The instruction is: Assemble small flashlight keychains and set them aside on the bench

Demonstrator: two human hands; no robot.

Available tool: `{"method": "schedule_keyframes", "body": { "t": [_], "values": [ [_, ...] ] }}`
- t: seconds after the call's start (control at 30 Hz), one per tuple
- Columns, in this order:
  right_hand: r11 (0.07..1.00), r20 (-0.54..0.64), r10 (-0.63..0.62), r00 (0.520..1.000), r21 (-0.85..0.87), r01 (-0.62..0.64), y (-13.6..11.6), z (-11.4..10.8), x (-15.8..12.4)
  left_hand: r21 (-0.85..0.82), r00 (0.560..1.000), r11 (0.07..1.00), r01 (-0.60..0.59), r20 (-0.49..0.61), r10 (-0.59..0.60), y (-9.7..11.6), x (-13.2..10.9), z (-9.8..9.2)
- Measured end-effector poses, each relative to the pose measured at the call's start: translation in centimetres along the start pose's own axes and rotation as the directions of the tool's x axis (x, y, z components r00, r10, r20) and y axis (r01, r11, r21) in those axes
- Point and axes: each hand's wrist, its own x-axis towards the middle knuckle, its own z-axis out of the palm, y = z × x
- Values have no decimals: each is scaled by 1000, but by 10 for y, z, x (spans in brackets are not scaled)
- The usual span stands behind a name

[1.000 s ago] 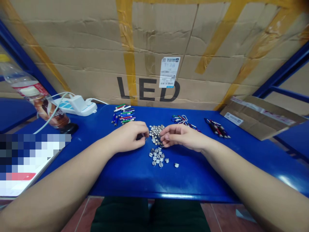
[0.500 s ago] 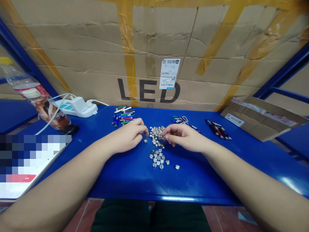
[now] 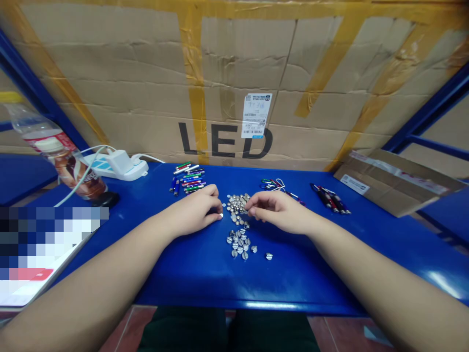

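Note:
A heap of small silver button cells (image 3: pixel 237 203) lies mid-table on the blue table (image 3: pixel 205 274). A second loose cluster of silver pieces (image 3: pixel 240 244) lies nearer me. My left hand (image 3: pixel 196 209) rests curled at the heap's left edge, with its fingertips pinched on one small silver piece (image 3: pixel 221 215). My right hand (image 3: pixel 275 209) sits at the heap's right edge with its fingers bent and their tips pinched together on the cells.
Coloured mini flashlights (image 3: pixel 188 177) lie behind my left hand. Carabiner clips (image 3: pixel 273 184) and dark pen lights (image 3: pixel 330 197) lie to the right. A drink bottle (image 3: pixel 60 156) and white power strip (image 3: pixel 117 164) stand left. A cardboard wall (image 3: pixel 227 88) closes the back; a flat carton (image 3: pixel 395 181) sits right.
Both hands stayed by the heap with small finger movements. My left fingertips moved onto the single silver piece that lay loose beside them. The camera tilted slightly.

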Motion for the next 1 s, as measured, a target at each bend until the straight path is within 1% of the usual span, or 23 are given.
{"method": "schedule_keyframes", "body": {
  "t": [0.13, 0.2, 0.27, 0.33, 0.43, 0.57, 0.7, 0.77, 0.87, 0.93, 1.0],
  "values": [
    [997, -15, -15, 1000, -76, 14, 0, 2, 0, -32, 999, 999, -16, -46, 14, 1, 0, 1],
    [995, -29, -30, 999, -101, 27, 0, 4, 0, -76, 993, 997, -32, -120, 23, 4, 0, 1],
    [994, -50, -53, 997, -103, 47, 0, 8, 1, -171, 976, 984, -50, -219, 11, 9, 2, 3],
    [995, -62, -85, 994, -58, 81, -1, 13, 2, -261, 959, 962, -86, -285, 8, 16, 4, 6],
    [991, -70, -108, 992, 68, 112, -2, 19, 3, -367, 942, 922, -127, -335, -3, 26, 6, 11],
    [977, -101, -60, 993, 200, 80, -1, 23, 4, -425, 941, 897, -119, -336, -34, 31, 8, 14],
    [971, -82, -21, 996, 237, 39, -1, 22, 4, -445, 944, 886, -130, -330, -27, 30, 8, 16],
    [974, -66, -25, 998, 225, 39, -1, 21, 4, -457, 946, 877, -147, -323, -10, 30, 9, 18],
    [972, -70, -63, 996, 221, 77, 0, 20, 5, -467, 950, 871, -156, -311, 3, 28, 9, 19],
    [968, -72, -89, 993, 228, 103, 1, 19, 5, -489, 952, 861, -140, -305, -18, 26, 10, 19],
    [967, -71, -94, 993, 231, 108, 2, 18, 6, -570, 959, 815, -108, -275, -65, 25, 10, 19]
  ]
}}
